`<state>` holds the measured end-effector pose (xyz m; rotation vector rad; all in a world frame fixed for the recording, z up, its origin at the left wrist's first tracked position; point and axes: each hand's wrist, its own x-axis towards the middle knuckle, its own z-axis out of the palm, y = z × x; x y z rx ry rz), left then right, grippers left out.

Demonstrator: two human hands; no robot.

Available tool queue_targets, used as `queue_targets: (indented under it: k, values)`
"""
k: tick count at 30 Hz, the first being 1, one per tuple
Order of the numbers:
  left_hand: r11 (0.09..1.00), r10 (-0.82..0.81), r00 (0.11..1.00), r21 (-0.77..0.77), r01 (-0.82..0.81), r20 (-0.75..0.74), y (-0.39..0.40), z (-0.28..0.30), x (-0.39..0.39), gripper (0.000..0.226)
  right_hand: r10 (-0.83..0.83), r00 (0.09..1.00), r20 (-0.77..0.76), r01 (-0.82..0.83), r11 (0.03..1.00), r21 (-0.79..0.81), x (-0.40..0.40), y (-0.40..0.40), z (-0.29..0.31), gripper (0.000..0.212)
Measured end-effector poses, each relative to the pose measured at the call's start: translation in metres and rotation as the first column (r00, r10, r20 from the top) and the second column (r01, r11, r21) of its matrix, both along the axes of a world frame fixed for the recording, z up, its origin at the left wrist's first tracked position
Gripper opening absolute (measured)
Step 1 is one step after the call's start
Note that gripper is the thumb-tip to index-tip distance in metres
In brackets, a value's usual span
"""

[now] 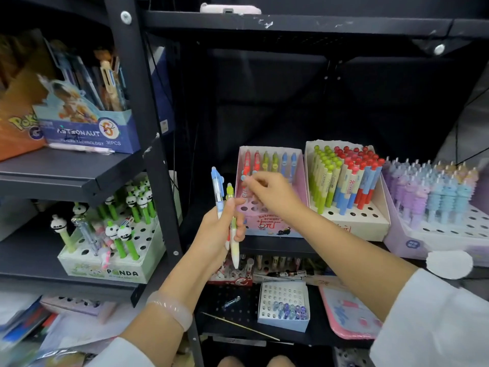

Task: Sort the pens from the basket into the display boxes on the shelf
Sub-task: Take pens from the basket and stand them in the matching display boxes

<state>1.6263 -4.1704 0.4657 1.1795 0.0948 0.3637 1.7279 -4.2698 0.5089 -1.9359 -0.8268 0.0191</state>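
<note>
My left hand [219, 229] grips a small bunch of pens in front of the shelf: a blue-topped pen [217, 192] and a yellow-green pen [232, 221] stand up out of the fist. My right hand [270, 193] reaches over the pink display box [267, 226] and pinches the top of a red pen [245, 178] standing in the box's left side. At the back of that box stand red, green and blue pens [271, 158]. The basket is not in view.
Right of the pink box stand a cream box of green, red and blue pens [346, 181] and a lilac box of pastel pens [434, 197]. A panda pen box [111, 245] and an astronaut box [90, 128] sit on the left shelves. A black upright post [158, 154] divides them.
</note>
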Motion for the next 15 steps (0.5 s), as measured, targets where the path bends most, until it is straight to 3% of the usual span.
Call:
queue_targets:
  k: [2, 4, 11, 15]
  values:
    - [1.000, -0.015, 1.000, -0.004, 0.015, 0.016, -0.008, 0.004, 0.003, 0.028, 0.189, 0.940, -0.283, -0.182, 0.982, 0.053, -0.006, -0.007, -0.002, 0.028]
    - [1.000, -0.017, 1.000, -0.014, 0.017, 0.014, -0.016, 0.006, 0.006, 0.026, 0.283, 0.871, -0.401, -0.252, 0.959, 0.129, -0.006, -0.014, -0.002, 0.031]
    - [0.993, 0.014, 0.999, -0.114, -0.019, -0.037, -0.033, 0.011, 0.014, 0.032, 0.459, 0.776, -0.433, -0.358, 0.885, 0.297, 0.000, -0.043, 0.002, 0.027]
    - [0.994, 0.006, 0.999, -0.108, -0.011, -0.044, -0.039, 0.013, 0.019, 0.030, 0.456, 0.786, -0.417, -0.340, 0.883, 0.324, 0.000, -0.046, 0.002, 0.022]
